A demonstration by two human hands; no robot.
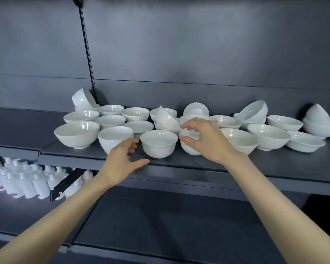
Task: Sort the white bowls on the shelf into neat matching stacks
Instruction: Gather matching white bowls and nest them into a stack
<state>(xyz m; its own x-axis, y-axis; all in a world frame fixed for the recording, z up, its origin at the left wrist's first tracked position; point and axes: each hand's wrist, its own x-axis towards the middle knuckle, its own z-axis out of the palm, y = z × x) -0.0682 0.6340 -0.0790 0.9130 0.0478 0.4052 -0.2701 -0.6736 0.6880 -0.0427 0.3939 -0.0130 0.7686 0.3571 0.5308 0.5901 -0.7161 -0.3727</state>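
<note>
Head view is looking up at a dark shelf [274,168] where the white bowls [234,138] are sitting in a loose crowd from the left-middle to the right end, mostly single and mixed in size.

The left hand [122,159] is hovering at the front edge, fingers loosely spread and holding nothing. Its thumb is stretching along the edge and its fingertips are coming just beside a deep bowl [158,145] standing at the front, near the middle.

The right hand [206,141] is arching over a small bowl [191,149] just to the right of that deep bowl, thumb and fingers curving round its rim. Whether they are already clamping it I cannot tell, as the hand is covering most of the bowl.

Judging by the layout, the sorting is barely getting started. A wide bowl [77,134] is sitting alone at the front left, a tipped bowl [83,99] is leaning on others at the back left, another [166,117] is lying askew in the middle, and a saucer [196,109] is propping itself against the back panel [198,54]. Only rough nests of a few bowls are showing toward the back right [252,113] and the far right end [318,119], both with a tilted bowl on top.

Nearly every bowl is waiting to be matched and stacked. White bottles [27,181] are standing on a lower level at the left.
</note>
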